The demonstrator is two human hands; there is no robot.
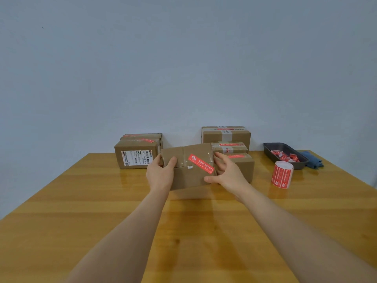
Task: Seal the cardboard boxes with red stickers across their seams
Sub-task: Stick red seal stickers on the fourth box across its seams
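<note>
A brown cardboard box [186,176] is held just above the wooden table [102,201], tilted toward me. A red sticker [201,163] lies slanted across its taped seam. My left hand [161,173] grips the box's left end, thumb on top. My right hand [226,172] clasps the right end, fingers spread over the edge. A roll of red stickers [282,174] stands on the table to the right.
A box with a white shipping label [136,153] sits at the back left. Stacked boxes with red stickers [228,139] stand behind the held one. A dark tray [285,155] with red paper scraps and a blue cloth [312,161] lie at the far right.
</note>
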